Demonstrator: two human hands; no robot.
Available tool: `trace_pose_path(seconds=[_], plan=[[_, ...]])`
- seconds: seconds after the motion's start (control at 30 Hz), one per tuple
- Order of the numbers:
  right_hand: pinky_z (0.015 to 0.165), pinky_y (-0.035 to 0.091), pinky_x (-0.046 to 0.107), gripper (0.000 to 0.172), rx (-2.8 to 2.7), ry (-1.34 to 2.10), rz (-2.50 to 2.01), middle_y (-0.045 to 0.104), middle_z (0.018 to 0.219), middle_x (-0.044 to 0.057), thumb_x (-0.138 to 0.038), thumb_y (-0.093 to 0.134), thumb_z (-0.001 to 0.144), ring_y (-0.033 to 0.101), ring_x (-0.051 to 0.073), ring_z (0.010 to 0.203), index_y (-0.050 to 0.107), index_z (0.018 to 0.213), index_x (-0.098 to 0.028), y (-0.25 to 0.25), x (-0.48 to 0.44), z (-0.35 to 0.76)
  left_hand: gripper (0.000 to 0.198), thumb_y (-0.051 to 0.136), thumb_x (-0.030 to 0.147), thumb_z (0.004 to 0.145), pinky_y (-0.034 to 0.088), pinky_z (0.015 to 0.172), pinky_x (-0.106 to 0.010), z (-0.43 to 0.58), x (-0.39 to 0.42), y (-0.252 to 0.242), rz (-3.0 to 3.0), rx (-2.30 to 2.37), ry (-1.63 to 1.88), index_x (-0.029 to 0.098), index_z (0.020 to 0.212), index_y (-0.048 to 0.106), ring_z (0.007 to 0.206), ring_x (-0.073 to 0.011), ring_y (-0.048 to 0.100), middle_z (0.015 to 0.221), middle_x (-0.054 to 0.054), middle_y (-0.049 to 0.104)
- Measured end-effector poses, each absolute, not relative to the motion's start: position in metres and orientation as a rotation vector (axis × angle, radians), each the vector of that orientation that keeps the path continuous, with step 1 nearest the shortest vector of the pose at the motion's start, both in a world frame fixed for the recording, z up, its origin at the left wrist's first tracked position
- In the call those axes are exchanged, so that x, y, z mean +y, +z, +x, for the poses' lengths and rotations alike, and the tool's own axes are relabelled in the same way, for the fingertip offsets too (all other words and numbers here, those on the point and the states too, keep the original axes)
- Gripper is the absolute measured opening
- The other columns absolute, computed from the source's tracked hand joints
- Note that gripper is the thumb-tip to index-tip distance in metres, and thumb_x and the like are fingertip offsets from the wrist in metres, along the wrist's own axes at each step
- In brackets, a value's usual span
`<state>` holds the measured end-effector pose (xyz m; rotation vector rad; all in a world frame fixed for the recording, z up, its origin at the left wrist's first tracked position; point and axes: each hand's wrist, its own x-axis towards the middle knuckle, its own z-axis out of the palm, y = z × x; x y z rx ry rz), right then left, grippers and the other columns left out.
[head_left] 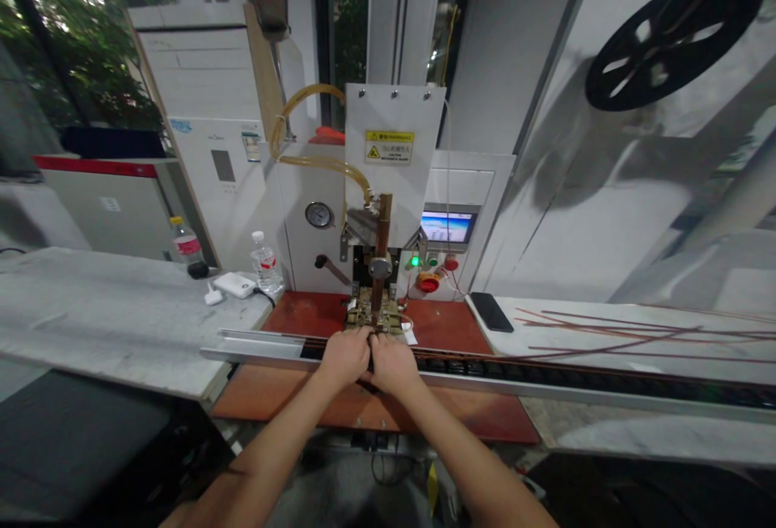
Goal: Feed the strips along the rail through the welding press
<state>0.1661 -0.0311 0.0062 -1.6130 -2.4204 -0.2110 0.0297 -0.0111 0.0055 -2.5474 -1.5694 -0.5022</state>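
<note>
Strip [485, 368] on rail [260, 342], centre frame | left hand [344, 356]: fingers pinched on strip | right hand [394, 365]: fingers pinched on strip, hands touching

**One warning sign, its print too small to read**

A yellow rectangular warning label [389, 146] bearing a black triangle symbol is sitting on the white sheet-metal machine panel [418, 184], straight above the left hand [345, 356] and right hand [394, 365]; its lines are blurring beyond reading. Above the right hand, a small blue-lit screen [447, 227] is glowing with illegible text.
</note>
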Motion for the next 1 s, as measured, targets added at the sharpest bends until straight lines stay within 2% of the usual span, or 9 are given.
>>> trace_pose_path(seconds=[0.13, 0.33, 0.63, 0.8, 1.0], plan=[[0.077, 0.041, 0.034, 0.052, -2.422, -0.201, -1.622, 0.059, 0.093, 0.011, -0.054, 0.058, 0.072, 0.056, 0.025, 0.088, 0.050, 0.105, -0.016, 0.006, -0.031, 0.166, 0.030, 0.035, 0.029, 0.088, 0.041, 0.073, -0.033, 0.035, -0.014, -0.001, -2.455, -1.608, -0.474, 0.015, 0.109, 0.052, 0.076, -0.0209, 0.061, 0.081, -0.009, 0.065], [0.075, 0.042, 0.034, 0.050, -2.439, -0.138, -1.633, 0.061, 0.095, 0.012, -0.051, 0.055, 0.074, 0.057, 0.025, 0.087, 0.049, 0.108, -0.016, 0.007, -0.028, 0.165, 0.032, 0.032, 0.029, 0.089, 0.041, 0.073, -0.033, 0.034, -0.015, -0.003, -2.462, -1.582, -0.478, 0.015, 0.111, 0.050, 0.075, -0.0207, 0.061, 0.081, -0.010, 0.064], [0.081, 0.040, 0.037, 0.055, -2.412, -0.124, -1.598, 0.060, 0.099, 0.013, -0.052, 0.057, 0.072, 0.054, 0.027, 0.094, 0.049, 0.112, -0.014, 0.006, -0.029, 0.167, 0.032, 0.034, 0.028, 0.087, 0.041, 0.071, -0.034, 0.033, -0.015, -0.003, -2.456, -1.560, -0.469, 0.016, 0.113, 0.048, 0.074, -0.0213, 0.060, 0.080, -0.008, 0.064], [0.088, 0.038, 0.035, 0.066, -2.550, 0.059, -1.470, 0.058, 0.111, 0.013, -0.051, 0.065, 0.066, 0.052, 0.026, 0.103, 0.048, 0.118, -0.015, 0.015, -0.020, 0.189, 0.034, 0.034, 0.026, 0.087, 0.042, 0.071, -0.034, 0.033, -0.015, -0.003, -2.440, -1.558, -0.475, 0.015, 0.115, 0.049, 0.073, -0.0214, 0.060, 0.077, -0.009, 0.064], [0.087, 0.038, 0.037, 0.088, -2.591, 0.148, -1.688, 0.058, 0.114, 0.012, -0.073, 0.067, 0.048, 0.053, 0.029, 0.104, 0.053, 0.117, -0.020, 0.022, -0.015, 0.251, 0.035, 0.032, 0.027, 0.088, 0.041, 0.071, -0.034, 0.032, -0.016, -0.003, -2.428, -1.557, -0.509, 0.016, 0.115, 0.051, 0.072, -0.0209, 0.060, 0.077, -0.009, 0.064]])
